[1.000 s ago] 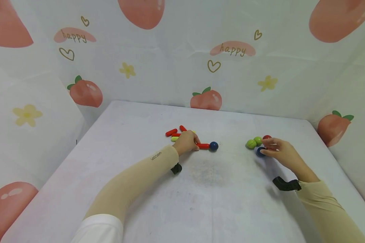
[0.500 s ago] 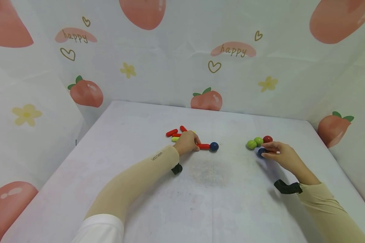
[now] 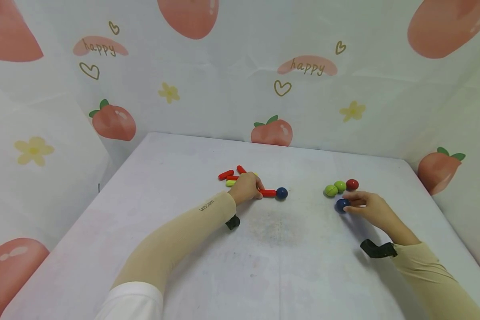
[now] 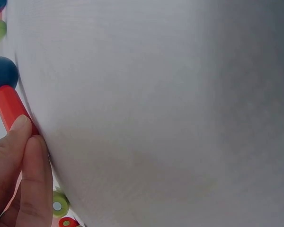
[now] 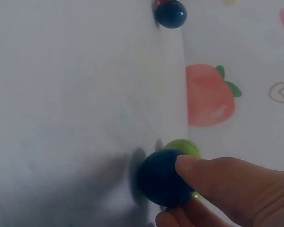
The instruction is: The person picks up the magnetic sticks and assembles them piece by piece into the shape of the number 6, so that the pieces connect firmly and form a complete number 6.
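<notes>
In the head view, my left hand point(image 3: 246, 187) pinches a red stick point(image 3: 268, 193) between thumb and fingertips. At the stick's far end sits a dark blue ball point(image 3: 282, 193), which touches it in the left wrist view. Over on the right, my right hand point(image 3: 374, 212) holds another blue ball point(image 3: 342, 205) between thumb and fingers; the right wrist view shows the thumb point(image 5: 203, 172) pressed on its side. Just beyond that ball lie two green balls point(image 3: 330, 190) and a red ball point(image 3: 352, 184).
Several red sticks point(image 3: 226, 174) and yellow-green sticks point(image 3: 230, 183) lie behind and beside my left hand, partly hidden by it. A white cloth covers the table point(image 3: 224, 266). Behind it hangs a fruit-printed backdrop point(image 3: 220, 89).
My right hand has drawn its blue ball slightly towards me, and the red ball now shows fully. My left hand and the red stick have stayed in place.
</notes>
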### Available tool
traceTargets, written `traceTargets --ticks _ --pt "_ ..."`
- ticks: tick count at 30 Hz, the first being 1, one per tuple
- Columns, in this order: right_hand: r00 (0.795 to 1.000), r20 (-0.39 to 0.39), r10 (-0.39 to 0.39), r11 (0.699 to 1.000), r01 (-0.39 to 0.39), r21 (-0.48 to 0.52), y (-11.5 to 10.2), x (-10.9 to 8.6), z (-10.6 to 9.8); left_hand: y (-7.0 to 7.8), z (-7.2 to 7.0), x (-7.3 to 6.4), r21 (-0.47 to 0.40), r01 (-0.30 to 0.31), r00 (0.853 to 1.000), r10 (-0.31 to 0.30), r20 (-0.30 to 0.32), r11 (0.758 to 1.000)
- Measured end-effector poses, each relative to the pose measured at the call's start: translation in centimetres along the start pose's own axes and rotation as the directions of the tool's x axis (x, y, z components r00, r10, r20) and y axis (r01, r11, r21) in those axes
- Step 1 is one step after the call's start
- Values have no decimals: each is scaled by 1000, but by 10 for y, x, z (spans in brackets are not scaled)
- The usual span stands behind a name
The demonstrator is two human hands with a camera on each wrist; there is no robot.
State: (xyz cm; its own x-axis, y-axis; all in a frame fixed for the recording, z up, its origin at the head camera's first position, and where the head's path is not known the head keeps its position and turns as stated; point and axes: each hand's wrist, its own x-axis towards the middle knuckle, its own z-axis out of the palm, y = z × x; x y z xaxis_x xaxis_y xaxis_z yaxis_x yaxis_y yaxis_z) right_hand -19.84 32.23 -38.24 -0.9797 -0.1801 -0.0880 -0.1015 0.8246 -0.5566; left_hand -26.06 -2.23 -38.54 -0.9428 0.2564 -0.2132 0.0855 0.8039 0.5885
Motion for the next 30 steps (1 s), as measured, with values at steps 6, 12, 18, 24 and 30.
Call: traceTargets --ticks 6,12,18,24,30 --pt "1000 20 -6 1000 6 8 0 2 6 -2 2 3 11 -5 1000 5 -4 1000" --pt "1000 27 2 1000 -2 -2 -2 3 7 -1 2 4 15 -7 1000 7 -2 1000" --pt "999 38 23 1000 -23 -11 -8 5 6 0 1 2 18 0 1000 0 -2 1000" --pt "1000 25 11 1000 -10 -7 -19 10 2 0 0 1 19 -5 1000 5 -2 1000" --pt "997 -19 -80 996 80 37 -36 13 0 1 0 2 23 2 1000 -2 2 1000"
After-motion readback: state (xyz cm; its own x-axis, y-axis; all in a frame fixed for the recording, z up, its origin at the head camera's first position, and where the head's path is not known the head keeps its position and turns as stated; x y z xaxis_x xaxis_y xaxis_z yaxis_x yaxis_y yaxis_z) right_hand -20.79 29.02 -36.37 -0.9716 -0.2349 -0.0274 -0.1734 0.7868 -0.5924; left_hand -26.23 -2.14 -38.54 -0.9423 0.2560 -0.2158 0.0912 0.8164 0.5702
